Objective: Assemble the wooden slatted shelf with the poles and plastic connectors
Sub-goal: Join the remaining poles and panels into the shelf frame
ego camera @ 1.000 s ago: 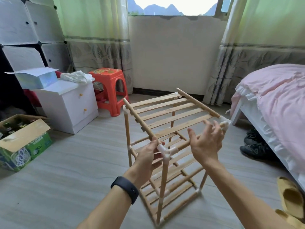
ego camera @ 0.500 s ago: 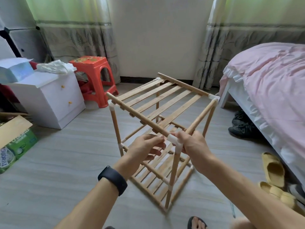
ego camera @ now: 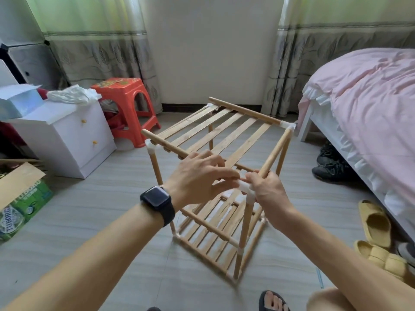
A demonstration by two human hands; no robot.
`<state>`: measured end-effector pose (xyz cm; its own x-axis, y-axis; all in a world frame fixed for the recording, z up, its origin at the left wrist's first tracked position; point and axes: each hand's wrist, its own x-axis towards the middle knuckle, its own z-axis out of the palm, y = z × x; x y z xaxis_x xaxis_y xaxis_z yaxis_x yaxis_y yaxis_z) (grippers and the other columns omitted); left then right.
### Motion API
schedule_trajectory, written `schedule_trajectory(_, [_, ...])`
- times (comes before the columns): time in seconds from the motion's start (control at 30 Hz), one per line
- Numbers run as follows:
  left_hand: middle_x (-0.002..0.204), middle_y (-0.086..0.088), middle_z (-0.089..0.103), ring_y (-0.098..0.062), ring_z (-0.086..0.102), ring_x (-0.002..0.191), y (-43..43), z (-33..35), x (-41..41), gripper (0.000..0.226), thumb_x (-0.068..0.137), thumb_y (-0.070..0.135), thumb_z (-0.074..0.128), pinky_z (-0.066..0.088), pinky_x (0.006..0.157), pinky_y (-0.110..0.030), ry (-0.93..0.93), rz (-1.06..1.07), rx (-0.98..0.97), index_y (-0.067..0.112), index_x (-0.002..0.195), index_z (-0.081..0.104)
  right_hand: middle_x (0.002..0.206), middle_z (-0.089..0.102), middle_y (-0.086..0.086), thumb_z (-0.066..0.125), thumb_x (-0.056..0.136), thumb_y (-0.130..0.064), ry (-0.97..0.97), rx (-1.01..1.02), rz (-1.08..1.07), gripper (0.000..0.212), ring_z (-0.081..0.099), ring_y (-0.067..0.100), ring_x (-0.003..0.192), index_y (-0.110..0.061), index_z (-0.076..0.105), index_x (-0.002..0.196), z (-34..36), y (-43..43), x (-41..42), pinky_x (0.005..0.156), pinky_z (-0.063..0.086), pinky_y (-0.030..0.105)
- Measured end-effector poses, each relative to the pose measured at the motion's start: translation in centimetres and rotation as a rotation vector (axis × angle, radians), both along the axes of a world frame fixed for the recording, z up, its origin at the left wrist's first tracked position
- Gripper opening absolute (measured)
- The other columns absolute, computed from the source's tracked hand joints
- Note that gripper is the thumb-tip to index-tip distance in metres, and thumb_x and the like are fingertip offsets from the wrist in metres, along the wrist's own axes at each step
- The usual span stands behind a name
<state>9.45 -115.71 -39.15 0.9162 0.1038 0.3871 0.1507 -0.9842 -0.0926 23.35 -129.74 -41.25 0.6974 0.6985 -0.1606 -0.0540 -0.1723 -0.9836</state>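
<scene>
Half a second ago the left hand (ego camera: 197, 178) sat low and left of the shelf's near corner. Now it lies over the near rail (ego camera: 166, 147), knuckles up, with fingers and thumb closed on the rail's end where it meets the white connector (ego camera: 246, 188). The right hand (ego camera: 266, 187) is at the same corner as before. It is curled tightly round the near end of the side pole (ego camera: 276, 151), just beside the connector. A second ago that hand was spread open out by the far right corner. The view has also dropped, so the corner sits lower in frame.

The shelf (ego camera: 224, 133) stands upright on the floor (ego camera: 89, 221), between the stool (ego camera: 128, 104) and the bed (ego camera: 370, 97), with one corner turned toward the person. Its posts are vertical. The top slats run away from the person, from the near rail up to the far rail (ego camera: 244, 111). Both rails lie from far left to near right. The side pole runs from the near corner back and to the right, ending at a connector near the bed frame. Lower slatted tiers show beneath the hands, blurred.
</scene>
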Motion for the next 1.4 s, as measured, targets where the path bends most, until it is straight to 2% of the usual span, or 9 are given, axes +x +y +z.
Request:
schedule_trajectory(0.2, [0.105, 0.014, 0.064, -0.014, 0.06, 0.091, -2.0, 0.2, 3.1, 0.06, 0.087, 0.078, 0.023, 0.041, 0.078, -0.034, 0.034, 0.062, -0.021, 0.041, 0.111, 0.065, 0.118, 0.063, 0.019, 0.058, 0.098, -0.034, -0.058, 0.014, -0.035, 0.023, 0.071, 0.024, 0.089, -0.012, 0.059, 0.105, -0.2, -0.7, 1.8, 0.069, 0.059, 0.036])
schedule_trajectory(0.3, [0.1, 0.016, 0.061, -0.01, 0.057, 0.088, -1.6, -0.1, 3.5, 0.062, 0.086, 0.081, 0.026, 0.03, 0.07, -0.029, 0.034, 0.038, -0.095, 0.041, 0.105, 0.069, 0.121, 0.055, 0.017, 0.057, 0.1, -0.037, -0.095, -0.001, -0.047, 0.026, 0.067, 0.013, 0.076, -0.012, 0.059, 0.105, -0.5, -1.0, 2.5, 0.053, 0.051, 0.018])
schedule_trajectory(0.43, [0.105, 0.018, 0.051, -0.005, 0.049, 0.094, -1.4, -0.2, 3.7, 0.068, 0.082, 0.086, 0.02, 0.032, 0.079, -0.03, 0.084, 0.078, -0.086, 0.046, 0.106, 0.07, 0.119, 0.053, 0.018, 0.055, 0.101, -0.037, -0.1, 0.004, -0.044, 0.025, 0.06, 0.017, 0.087, -0.012, 0.057, 0.106, -0.9, -0.9, 2.9, 0.049, 0.047, 0.011])
schedule_trajectory(0.53, [0.113, 0.018, 0.044, -0.003, 0.047, 0.103, -1.4, 0.0, 3.7, 0.062, 0.083, 0.085, 0.024, 0.032, 0.094, -0.037, 0.156, 0.117, -0.123, 0.049, 0.114, 0.064, 0.114, 0.054, 0.014, 0.054, 0.101, -0.038, -0.097, 0.022, -0.04, 0.024, 0.061, 0.018, 0.09, -0.015, 0.057, 0.104, -0.7, -0.8, 2.9, 0.056, 0.053, 0.018])
schedule_trajectory(0.7, [0.114, 0.019, 0.04, -0.004, 0.052, 0.093, -1.9, 0.9, 4.3, 0.046, 0.086, 0.078, 0.043, 0.033, 0.09, -0.035, 0.189, 0.134, -0.232, 0.048, 0.116, 0.062, 0.113, 0.056, 0.01, 0.054, 0.081, -0.058, -0.108, 0.006, -0.043, 0.042, 0.061, 0.024, 0.101, -0.022, 0.06, 0.102, -0.4, -1.2, 3.1, 0.091, 0.055, 0.052])
schedule_trajectory(0.9, [0.114, 0.015, 0.046, -0.005, 0.05, 0.086, -3.0, 0.6, 5.3, 0.043, 0.087, 0.072, 0.047, 0.038, 0.085, -0.034, 0.136, 0.116, -0.194, 0.043, 0.114, 0.065, 0.092, 0.058, 0.006, 0.054, 0.1, -0.038, -0.071, 0.053, -0.076, 0.03, 0.06, 0.023, 0.086, -0.01, 0.063, 0.106, -0.2, -1.5, 4.2, 0.088, 0.056, 0.056])
schedule_trajectory(1.1, [0.113, 0.021, 0.051, -0.004, 0.054, 0.09, -3.7, 0.1, 6.0, 0.042, 0.09, 0.069, 0.049, 0.035, 0.089, -0.035, 0.097, 0.146, -0.245, 0.038, 0.112, 0.068, 0.086, 0.055, 0.004, 0.054, 0.1, -0.034, -0.089, 0.061, -0.082, 0.028, 0.056, 0.018, 0.078, -0.008, 0.063, 0.103, -0.5, -1.7, 4.9, 0.08, 0.053, 0.043])
schedule_trajectory(1.27, [0.104, 0.024, 0.042, -0.003, 0.049, 0.092, -4.3, -0.2, 6.1, 0.037, 0.091, 0.067, 0.05, 0.025, 0.085, -0.034, 0.038, 0.179, -0.29, 0.04, 0.107, 0.069, 0.079, 0.057, 0.004, 0.056, 0.098, -0.034, -0.091, 0.067, -0.083, 0.031, 0.056, 0.021, 0.074, -0.004, 0.064, 0.099, -0.8, -1.5, 5.3, 0.08, 0.054, 0.051])
schedule_trajectory(1.4, [0.108, 0.024, 0.049, -0.002, 0.048, 0.093, -4.8, -0.5, 5.7, 0.038, 0.091, 0.069, 0.048, 0.016, 0.08, -0.031, -0.018, 0.208, -0.317, 0.043, 0.109, 0.069, 0.071, 0.055, 0.002, 0.055, 0.098, -0.031, -0.098, 0.087, -0.083, 0.028, 0.055, 0.019, 0.066, -0.006, 0.063, 0.087, -0.9, -1.1, 5.5, 0.068, 0.05, 0.042])
